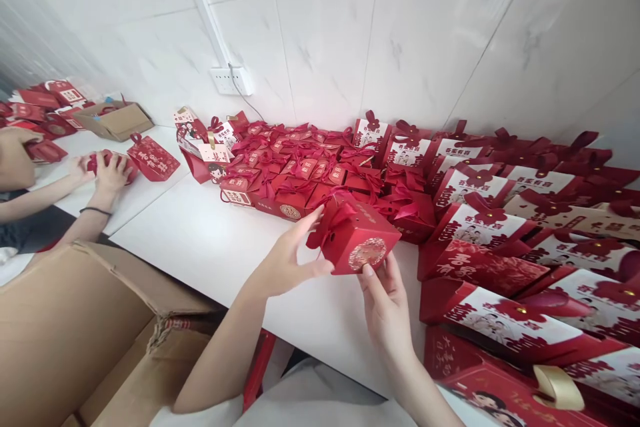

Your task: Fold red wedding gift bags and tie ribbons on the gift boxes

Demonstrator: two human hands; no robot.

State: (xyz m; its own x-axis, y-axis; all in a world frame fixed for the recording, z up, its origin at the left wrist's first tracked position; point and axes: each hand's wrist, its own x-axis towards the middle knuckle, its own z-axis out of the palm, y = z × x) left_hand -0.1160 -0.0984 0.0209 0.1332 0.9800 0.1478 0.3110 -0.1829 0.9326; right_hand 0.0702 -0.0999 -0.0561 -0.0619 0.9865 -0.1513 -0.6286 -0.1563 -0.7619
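I hold a small red gift box [361,240] with a red ribbon bow and a gold round emblem above the white table [210,247]. My left hand [290,257] grips its left side, thumb under it and fingers reaching up behind the bow. My right hand [383,293] supports the box from below, fingers on its front near the emblem. Just behind the box lies a heap of similar small red boxes [300,173].
Larger red and white gift bags [500,233] crowd the table's right side. An open cardboard carton [75,327] stands at lower left. At far left another person's hands [107,170] handle a red box beside more bags and a small carton [115,120].
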